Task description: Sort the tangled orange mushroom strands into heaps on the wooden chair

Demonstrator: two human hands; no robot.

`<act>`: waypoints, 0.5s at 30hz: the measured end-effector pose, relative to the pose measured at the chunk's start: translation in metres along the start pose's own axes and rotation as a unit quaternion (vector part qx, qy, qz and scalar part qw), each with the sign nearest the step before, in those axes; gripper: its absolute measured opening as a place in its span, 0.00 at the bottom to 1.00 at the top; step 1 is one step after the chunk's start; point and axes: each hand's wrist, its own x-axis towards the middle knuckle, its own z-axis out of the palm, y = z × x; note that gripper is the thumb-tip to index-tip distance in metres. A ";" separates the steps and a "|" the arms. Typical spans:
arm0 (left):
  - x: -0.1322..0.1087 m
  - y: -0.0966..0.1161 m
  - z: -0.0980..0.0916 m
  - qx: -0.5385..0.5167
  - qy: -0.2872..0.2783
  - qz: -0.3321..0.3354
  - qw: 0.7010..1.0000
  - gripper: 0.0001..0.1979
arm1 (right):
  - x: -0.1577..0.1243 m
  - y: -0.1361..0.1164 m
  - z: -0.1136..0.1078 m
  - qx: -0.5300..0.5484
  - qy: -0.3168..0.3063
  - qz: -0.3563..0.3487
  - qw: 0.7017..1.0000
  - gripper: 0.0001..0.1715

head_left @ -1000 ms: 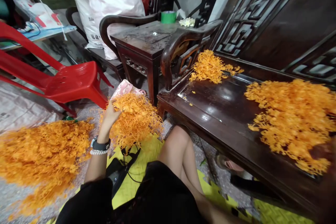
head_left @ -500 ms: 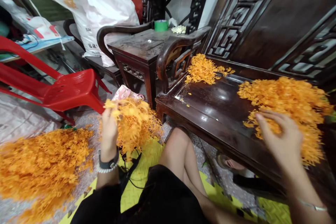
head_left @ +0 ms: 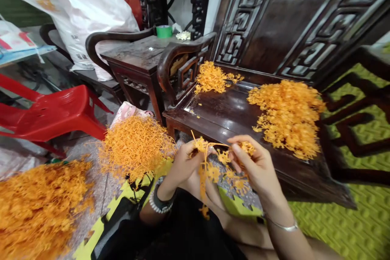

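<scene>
My left hand (head_left: pixel 183 168) and my right hand (head_left: pixel 256 166) meet in front of me, both pinching a loose clump of orange strands (head_left: pixel 219 166) stretched between them. Bits of it dangle below the fingers. A black watch and a beaded bracelet circle my left wrist, and a thin silver bangle circles my right. Left of my hands lies a tangled orange mound (head_left: pixel 135 148), and a larger orange heap (head_left: pixel 39 207) spreads across the floor. Two more orange piles rest on the dark wooden bench seat (head_left: pixel 213 120): a big one (head_left: pixel 288 118) and a small one (head_left: pixel 213 78).
The bench has a carved lattice back (head_left: pixel 274 20) and a curved arm. Beyond it are a dark wooden side table (head_left: pixel 137 55) with a green tape roll (head_left: pixel 163 31), a white sack (head_left: pixel 73 8) and a red plastic chair (head_left: pixel 51 115). A green foam mat (head_left: pixel 344 211) covers the floor at right.
My left hand has left the floor mound and my right hand has left the bench pile. Both now hold a clump between them, and the view has turned right, showing more mat.
</scene>
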 end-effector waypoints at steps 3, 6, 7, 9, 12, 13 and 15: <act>-0.001 -0.001 0.003 0.003 -0.099 -0.049 0.994 0.18 | -0.006 -0.012 -0.027 0.043 -0.021 0.080 0.996 0.16; -0.003 -0.006 0.015 -0.025 -0.117 -0.102 0.988 0.21 | -0.011 -0.014 -0.043 0.128 -0.021 0.132 0.983 0.27; -0.004 -0.009 0.021 -0.038 -0.110 -0.113 0.987 0.21 | -0.012 -0.011 -0.045 0.142 -0.012 0.132 0.981 0.30; -0.004 -0.014 0.033 -0.065 -0.094 -0.128 0.985 0.17 | -0.016 0.000 -0.044 0.134 0.009 0.108 0.985 0.29; -0.004 -0.017 0.050 -0.096 -0.093 -0.138 0.981 0.13 | -0.024 0.025 -0.037 0.063 0.076 0.015 0.995 0.22; -0.004 -0.018 0.055 -0.098 -0.087 -0.136 0.982 0.13 | -0.027 0.033 -0.034 0.029 0.097 -0.024 0.995 0.22; -0.005 -0.019 0.064 -0.092 -0.067 -0.142 0.983 0.12 | -0.033 0.045 -0.028 -0.013 0.114 -0.092 0.989 0.28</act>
